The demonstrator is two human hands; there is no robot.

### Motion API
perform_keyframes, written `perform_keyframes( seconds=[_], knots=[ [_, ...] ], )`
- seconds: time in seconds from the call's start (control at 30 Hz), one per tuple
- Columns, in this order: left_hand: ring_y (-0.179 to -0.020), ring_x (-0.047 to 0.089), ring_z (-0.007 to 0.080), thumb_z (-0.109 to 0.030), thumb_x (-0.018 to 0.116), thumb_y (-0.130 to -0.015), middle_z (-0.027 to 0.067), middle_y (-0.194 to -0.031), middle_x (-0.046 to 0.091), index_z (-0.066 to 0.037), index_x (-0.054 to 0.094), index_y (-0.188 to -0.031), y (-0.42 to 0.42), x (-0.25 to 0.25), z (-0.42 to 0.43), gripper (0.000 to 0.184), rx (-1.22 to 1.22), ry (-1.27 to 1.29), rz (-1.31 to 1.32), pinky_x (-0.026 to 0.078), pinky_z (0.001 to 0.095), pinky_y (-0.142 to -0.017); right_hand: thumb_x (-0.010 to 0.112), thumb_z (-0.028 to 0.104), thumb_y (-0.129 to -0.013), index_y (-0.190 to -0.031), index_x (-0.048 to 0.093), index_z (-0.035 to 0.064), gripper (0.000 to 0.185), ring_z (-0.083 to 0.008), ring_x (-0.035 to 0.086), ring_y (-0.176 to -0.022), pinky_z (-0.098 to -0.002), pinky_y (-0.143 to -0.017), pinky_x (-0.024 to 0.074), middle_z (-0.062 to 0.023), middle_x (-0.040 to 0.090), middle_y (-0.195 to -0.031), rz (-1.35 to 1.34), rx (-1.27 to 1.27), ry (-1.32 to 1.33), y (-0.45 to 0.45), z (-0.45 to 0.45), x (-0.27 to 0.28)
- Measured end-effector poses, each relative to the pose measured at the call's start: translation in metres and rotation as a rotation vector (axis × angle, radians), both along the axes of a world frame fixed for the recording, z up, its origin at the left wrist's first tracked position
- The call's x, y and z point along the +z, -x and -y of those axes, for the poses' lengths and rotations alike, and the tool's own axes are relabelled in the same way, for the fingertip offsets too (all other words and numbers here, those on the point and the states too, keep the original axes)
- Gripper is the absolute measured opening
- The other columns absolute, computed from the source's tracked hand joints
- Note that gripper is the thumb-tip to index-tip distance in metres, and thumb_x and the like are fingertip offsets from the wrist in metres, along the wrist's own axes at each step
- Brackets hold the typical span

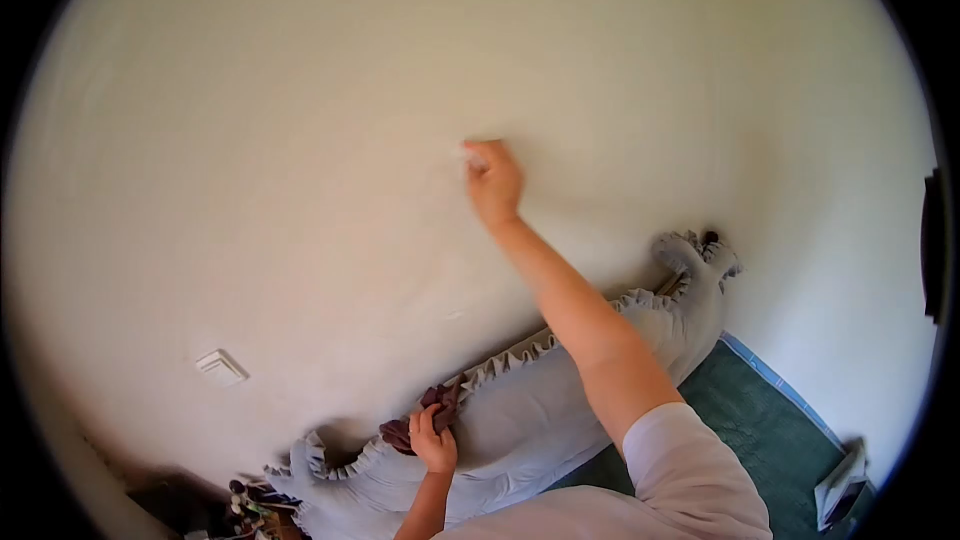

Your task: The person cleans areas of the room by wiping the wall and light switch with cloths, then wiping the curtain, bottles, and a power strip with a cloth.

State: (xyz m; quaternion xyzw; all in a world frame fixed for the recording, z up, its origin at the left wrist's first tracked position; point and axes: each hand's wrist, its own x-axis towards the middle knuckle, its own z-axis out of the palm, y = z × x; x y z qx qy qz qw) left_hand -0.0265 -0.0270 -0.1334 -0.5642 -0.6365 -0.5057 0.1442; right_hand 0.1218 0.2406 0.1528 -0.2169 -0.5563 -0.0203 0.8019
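Holding right hand (495,183) up before wall (300,150), we are pinching small pale thing (470,154) at its fingertips; it is looking blurred, and we cannot tell if it is touching wall. Left hand (433,446) is resting lower, fingers closing over dark cloth (440,406), which is lying on ruffled top edge of grey cover (530,415). Switch (221,367) is sitting on wall, left of cloth.

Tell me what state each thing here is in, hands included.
Dark cloth: bunched and crumpled.
Left hand: on the dark cloth.
Right hand: curled, with a small pale item, too blurred to name.
Gray cover: wrinkled, ruffled along its edge.
Wall switch: mounted; on or off, cannot tell.
Green mat: spread out, partly hidden.
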Motion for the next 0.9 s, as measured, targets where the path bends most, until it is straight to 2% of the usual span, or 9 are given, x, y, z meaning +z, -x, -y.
perform_keyframes(
  seconds=[0.17,0.23,0.3,0.37,0.5,0.57,0.7,0.77,0.9],
  knots=[
    [-0.087,0.058,0.0360,-0.002,0.054,-0.072,0.0168,-0.098,0.058,-0.005,0.063,-0.105,0.006,0.001,-0.003,0.034,-0.033,0.015,0.017,0.046,0.0423,-0.077,0.064,-0.006,-0.077,-0.094,0.069,0.0107,0.024,-0.0235,0.062,-0.074,-0.0320,-0.065,0.0500,-0.0064,0.062,-0.086,0.414,0.242,-0.039,-0.004,0.034,0.021],
    [-0.089,0.060,0.0335,-0.003,0.054,-0.075,0.0156,-0.101,0.060,-0.004,0.062,-0.106,0.008,0.000,-0.011,0.032,-0.079,-0.050,0.087,0.047,0.0412,-0.079,0.062,-0.001,-0.079,-0.092,0.069,0.0165,0.023,-0.0256,0.063,-0.081,-0.0342,-0.067,0.0508,-0.0040,0.062,-0.092,-0.260,0.151,0.127,-0.013,0.020,0.047],
    [-0.090,0.061,0.0309,-0.004,0.053,-0.079,0.0145,-0.104,0.061,-0.003,0.060,-0.107,0.017,-0.004,-0.017,0.029,-0.106,-0.096,0.158,0.048,0.0402,-0.080,0.063,-0.003,-0.079,-0.092,0.070,0.0151,0.024,-0.0242,0.061,-0.078,-0.0329,-0.066,0.0500,-0.0041,0.061,-0.089,-0.191,0.115,0.102,0.004,0.021,0.042],
    [-0.101,0.060,0.0267,-0.007,0.048,-0.087,0.0143,-0.112,0.061,-0.001,0.059,-0.111,0.031,0.005,-0.032,0.027,-0.294,-0.147,1.072,0.047,0.0398,-0.090,0.063,-0.005,-0.078,-0.093,0.071,0.0138,0.025,-0.0229,0.060,-0.074,-0.0316,-0.065,0.0491,-0.0042,0.061,-0.087,-0.119,0.080,0.088,0.022,0.028,0.024],
    [-0.108,0.057,0.0266,-0.010,0.047,-0.094,0.0114,-0.121,0.057,-0.003,0.052,-0.123,0.026,0.140,-0.042,0.031,-0.436,-0.568,1.226,0.046,0.0396,-0.094,0.066,-0.005,-0.076,-0.095,0.072,0.0126,0.027,-0.0205,0.061,-0.075,-0.0302,-0.063,0.0480,-0.0061,0.062,-0.087,0.544,0.337,0.050,0.022,0.069,-0.050],
    [-0.118,0.052,0.0245,-0.014,0.049,-0.097,0.0128,-0.129,0.053,0.001,0.050,-0.129,0.006,0.208,-0.055,0.035,-0.744,-0.849,1.043,0.041,0.0356,-0.100,0.068,-0.003,-0.075,-0.098,0.073,0.0110,0.028,-0.0181,0.061,-0.075,-0.0285,-0.064,0.0471,-0.0062,0.063,-0.085,0.311,0.426,0.188,-0.004,0.077,-0.093],
    [-0.127,0.045,0.0288,-0.020,0.051,-0.099,0.0167,-0.137,0.048,0.010,0.043,-0.132,0.035,0.295,-0.132,0.046,-0.482,-0.654,0.342,0.030,0.0351,-0.108,0.067,-0.003,-0.082,-0.104,0.068,0.0023,0.023,-0.0150,0.061,-0.082,-0.0258,-0.070,0.0489,-0.0052,0.063,-0.087,-0.056,0.556,0.297,-0.080,0.115,-0.184],
    [-0.129,0.042,0.0381,-0.022,0.057,-0.092,0.0246,-0.123,0.056,0.006,0.061,-0.115,0.019,0.339,-0.161,0.036,0.267,-0.408,-0.445,0.024,0.0516,-0.111,0.066,-0.004,-0.083,-0.106,0.067,0.0009,0.023,-0.0138,0.061,-0.083,-0.0242,-0.070,0.0490,-0.0052,0.062,-0.092,-0.124,0.549,0.334,-0.113,0.130,-0.236],
    [-0.122,0.045,0.0425,-0.034,0.062,-0.084,0.0191,-0.108,0.063,0.000,0.070,-0.091,-0.040,0.345,-0.212,0.035,0.471,-0.307,-0.782,0.023,0.0598,-0.109,0.066,-0.003,-0.084,-0.106,0.067,0.0010,0.023,-0.0119,0.061,-0.079,-0.0226,-0.068,0.0480,-0.0046,0.061,-0.093,-0.341,0.561,0.589,-0.155,0.178,-0.270]
  ],
)
